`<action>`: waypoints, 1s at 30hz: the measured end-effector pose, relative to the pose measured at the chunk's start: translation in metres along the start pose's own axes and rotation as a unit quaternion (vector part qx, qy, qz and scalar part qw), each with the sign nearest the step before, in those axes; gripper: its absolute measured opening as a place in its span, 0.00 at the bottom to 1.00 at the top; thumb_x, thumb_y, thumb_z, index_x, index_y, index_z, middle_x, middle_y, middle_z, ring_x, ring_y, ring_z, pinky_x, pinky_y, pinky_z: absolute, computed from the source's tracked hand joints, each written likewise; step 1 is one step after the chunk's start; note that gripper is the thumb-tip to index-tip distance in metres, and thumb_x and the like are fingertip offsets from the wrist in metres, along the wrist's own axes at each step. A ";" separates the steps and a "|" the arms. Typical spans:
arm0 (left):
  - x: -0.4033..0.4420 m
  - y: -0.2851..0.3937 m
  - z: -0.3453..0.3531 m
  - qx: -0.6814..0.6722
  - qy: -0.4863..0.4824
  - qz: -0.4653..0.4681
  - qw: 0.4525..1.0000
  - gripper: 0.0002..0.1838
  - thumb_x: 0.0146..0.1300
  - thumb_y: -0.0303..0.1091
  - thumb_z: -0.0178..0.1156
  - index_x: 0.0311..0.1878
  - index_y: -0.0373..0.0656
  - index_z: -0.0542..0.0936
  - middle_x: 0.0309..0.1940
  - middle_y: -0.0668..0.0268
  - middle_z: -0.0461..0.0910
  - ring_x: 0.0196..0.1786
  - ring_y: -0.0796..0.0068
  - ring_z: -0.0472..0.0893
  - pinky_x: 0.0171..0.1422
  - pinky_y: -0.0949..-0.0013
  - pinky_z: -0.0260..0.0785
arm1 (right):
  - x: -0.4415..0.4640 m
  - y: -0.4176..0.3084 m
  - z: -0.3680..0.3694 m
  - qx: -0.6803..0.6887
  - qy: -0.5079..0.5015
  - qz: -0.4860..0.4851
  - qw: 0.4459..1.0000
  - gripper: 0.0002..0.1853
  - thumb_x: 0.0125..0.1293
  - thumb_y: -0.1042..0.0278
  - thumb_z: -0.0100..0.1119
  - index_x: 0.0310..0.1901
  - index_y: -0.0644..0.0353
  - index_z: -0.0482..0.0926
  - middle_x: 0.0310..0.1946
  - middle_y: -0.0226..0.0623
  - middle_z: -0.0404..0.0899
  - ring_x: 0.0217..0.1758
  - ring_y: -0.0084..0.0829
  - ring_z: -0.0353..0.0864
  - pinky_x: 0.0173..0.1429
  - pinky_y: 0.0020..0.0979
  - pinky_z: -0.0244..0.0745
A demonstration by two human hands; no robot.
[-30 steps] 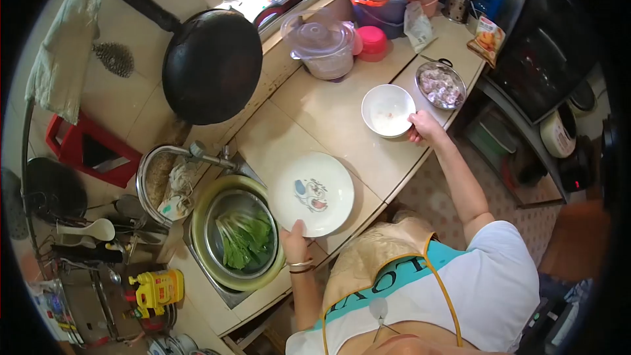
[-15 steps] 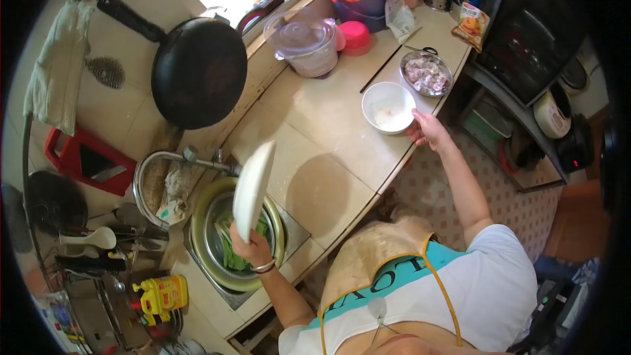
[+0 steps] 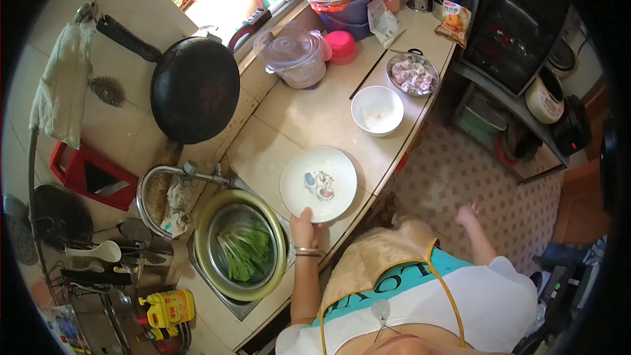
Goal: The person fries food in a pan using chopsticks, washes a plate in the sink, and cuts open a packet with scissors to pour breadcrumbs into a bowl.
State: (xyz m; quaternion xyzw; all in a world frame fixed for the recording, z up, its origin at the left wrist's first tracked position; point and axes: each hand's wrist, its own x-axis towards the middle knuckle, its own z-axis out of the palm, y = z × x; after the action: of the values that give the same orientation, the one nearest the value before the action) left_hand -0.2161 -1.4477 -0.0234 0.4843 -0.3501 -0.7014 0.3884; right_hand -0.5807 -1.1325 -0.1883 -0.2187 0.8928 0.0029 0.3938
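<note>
My left hand (image 3: pixel 305 229) grips the near rim of a white plate (image 3: pixel 307 190) with a printed picture, its face turned up over the tiled counter (image 3: pixel 263 133). Off the counter's edge, above the floor, my right hand (image 3: pixel 468 214) has its fingers apart and holds nothing. A white bowl (image 3: pixel 376 113) with some residue inside stands on the counter. Beyond it is a metal dish (image 3: pixel 412 74) of raw meat pieces. Leafy greens (image 3: pixel 244 248) lie in a metal basin inside a green basin (image 3: pixel 279 266) at the sink, left of the plate.
Along the wall are a lidded plastic container (image 3: pixel 292 59), a pink tub (image 3: pixel 340 47), a lidded pot (image 3: pixel 338 6) and a snack bag (image 3: pixel 453 21). A black pan (image 3: pixel 197 91) hangs at the left. The faucet (image 3: pixel 204 176) reaches beside the basin.
The plate, tilted up on edge over the basin half a second ago, is again face up over the counter. My right hand has let go of the bowl and moved off the counter.
</note>
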 end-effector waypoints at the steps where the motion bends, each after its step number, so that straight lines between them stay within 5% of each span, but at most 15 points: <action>1: 0.004 -0.001 0.002 0.006 -0.004 -0.001 1.000 0.12 0.63 0.25 0.49 0.46 0.25 0.69 0.28 0.54 0.78 0.19 0.69 0.74 0.19 0.70 0.64 | -0.001 0.013 0.013 0.003 -0.039 -0.004 0.999 0.27 0.56 0.54 0.63 0.54 0.62 0.76 0.59 0.51 0.70 0.64 0.49 0.67 0.65 0.41 0.64; 5: 0.021 -0.004 0.004 0.015 -0.030 -0.001 0.999 0.13 0.67 0.30 0.48 0.45 0.26 0.69 0.26 0.55 0.78 0.17 0.72 0.71 0.20 0.69 0.65 | -0.005 0.057 0.095 0.072 -0.042 0.036 0.996 0.28 0.59 0.55 0.58 0.58 0.65 0.73 0.49 0.52 0.78 0.48 0.45 0.80 0.47 0.39 0.76; 8: 0.030 -0.005 0.006 0.039 -0.045 -0.004 0.998 0.17 0.70 0.37 0.47 0.42 0.27 0.71 0.26 0.55 0.78 0.16 0.73 0.71 0.19 0.70 0.65 | -0.026 0.081 0.127 0.109 -0.075 0.066 0.989 0.24 0.59 0.58 0.58 0.55 0.62 0.74 0.48 0.52 0.79 0.50 0.45 0.79 0.50 0.38 0.74; 11: 0.034 -0.001 0.004 0.093 -0.059 -0.039 0.993 0.20 0.71 0.40 0.47 0.38 0.27 0.73 0.23 0.56 0.78 0.17 0.72 0.73 0.20 0.70 0.65 | -0.041 0.104 0.150 0.382 -0.138 0.199 0.892 0.22 0.59 0.60 0.58 0.52 0.64 0.75 0.40 0.44 0.80 0.40 0.36 0.79 0.41 0.36 0.74; 14: 0.032 0.012 0.001 0.220 -0.059 -0.067 0.971 0.23 0.71 0.44 0.47 0.34 0.28 0.75 0.20 0.57 0.78 0.16 0.73 0.74 0.20 0.72 0.65 | -0.031 0.110 0.143 0.258 -0.098 0.182 0.944 0.17 0.62 0.61 0.55 0.48 0.64 0.76 0.33 0.35 0.78 0.33 0.27 0.74 0.34 0.33 0.71; 16: 0.029 0.022 -0.004 0.328 -0.046 -0.076 0.940 0.25 0.70 0.45 0.47 0.33 0.28 0.77 0.18 0.59 0.77 0.16 0.74 0.74 0.20 0.73 0.65 | -0.025 0.090 0.108 0.321 -0.065 0.036 0.944 0.18 0.64 0.61 0.54 0.50 0.65 0.75 0.34 0.33 0.78 0.33 0.24 0.74 0.34 0.31 0.70; 18: 0.008 0.026 -0.008 0.445 -0.023 0.026 0.895 0.24 0.69 0.46 0.48 0.32 0.31 0.78 0.18 0.60 0.78 0.15 0.76 0.73 0.20 0.73 0.65 | -0.061 0.011 0.034 0.396 -0.044 -0.049 0.916 0.12 0.68 0.63 0.51 0.45 0.62 0.77 0.33 0.29 0.77 0.24 0.18 0.66 0.27 0.24 0.64; 21: -0.050 0.017 -0.003 0.478 -0.105 0.086 0.868 0.21 0.69 0.45 0.49 0.34 0.36 0.81 0.20 0.64 0.80 0.20 0.79 0.76 0.25 0.73 0.68 | -0.089 -0.057 -0.016 0.391 -0.148 -0.298 0.858 0.23 0.70 0.58 0.49 0.62 0.61 0.68 0.53 0.33 0.75 0.46 0.23 0.73 0.51 0.27 0.68; 22: -0.071 0.008 0.006 0.419 -0.174 0.017 0.891 0.19 0.70 0.44 0.48 0.36 0.37 0.81 0.25 0.65 0.81 0.26 0.79 0.77 0.31 0.72 0.70 | -0.092 -0.069 -0.020 0.371 -0.194 -0.390 0.820 0.25 0.72 0.56 0.46 0.65 0.59 0.66 0.57 0.33 0.73 0.56 0.27 0.72 0.62 0.30 0.65; 25: -0.101 -0.059 0.029 0.337 -0.392 -0.050 0.855 0.18 0.70 0.40 0.48 0.53 0.39 0.78 0.48 0.60 0.79 0.50 0.72 0.77 0.56 0.69 0.69 | -0.081 -0.071 -0.012 0.359 -0.363 -0.306 0.804 0.24 0.72 0.55 0.47 0.64 0.60 0.67 0.58 0.33 0.73 0.57 0.27 0.71 0.63 0.30 0.65; 28: -0.113 -0.161 0.049 0.192 -0.373 -0.167 0.892 0.20 0.72 0.42 0.45 0.58 0.39 0.73 0.54 0.61 0.75 0.56 0.74 0.73 0.62 0.70 0.63 | -0.058 -0.050 -0.037 0.340 -0.478 -0.207 0.783 0.24 0.71 0.54 0.47 0.62 0.61 0.69 0.58 0.33 0.73 0.58 0.28 0.71 0.63 0.29 0.64; 30: -0.116 -0.190 0.078 0.133 -0.352 -0.247 0.893 0.22 0.72 0.43 0.44 0.60 0.38 0.70 0.57 0.62 0.72 0.58 0.75 0.71 0.64 0.71 0.61 | -0.050 -0.033 -0.070 0.273 -0.361 -0.265 0.851 0.20 0.70 0.57 0.49 0.53 0.65 0.76 0.49 0.36 0.80 0.51 0.25 0.75 0.56 0.28 0.69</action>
State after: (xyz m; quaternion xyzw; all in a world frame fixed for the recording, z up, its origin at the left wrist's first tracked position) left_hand -0.3026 -1.2501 -0.1182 0.3233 -0.4231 -0.8463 -0.0140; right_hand -0.5869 -1.1554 -0.0996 -0.3141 0.5605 -0.2668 0.7183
